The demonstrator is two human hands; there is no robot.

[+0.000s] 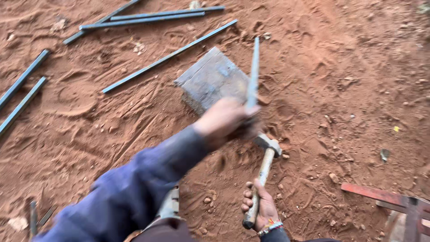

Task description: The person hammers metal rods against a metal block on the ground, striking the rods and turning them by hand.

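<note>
two hands are at work over red dirt. the left hand [224, 120], at the end of a blue sleeve [134, 188], is clenched around a thin blue-grey metal bar [254, 74], holding it nearly upright with its lower end hidden behind the fist and blurred. the right hand [260, 207] is wrapped around the wooden handle of a hammer [263, 172], whose metal head sits just below the left fist, close to the bar's lower end; whether head and bar touch cannot be told. just behind the bar lies a worn grey block [210, 80] on the dirt ground [340, 67]. further out, several long blue-grey rods [165, 58] lie scattered toward the upper left, well apart from the hands. at the lower right edge stands part of a red-painted metal frame [385, 197].
</note>
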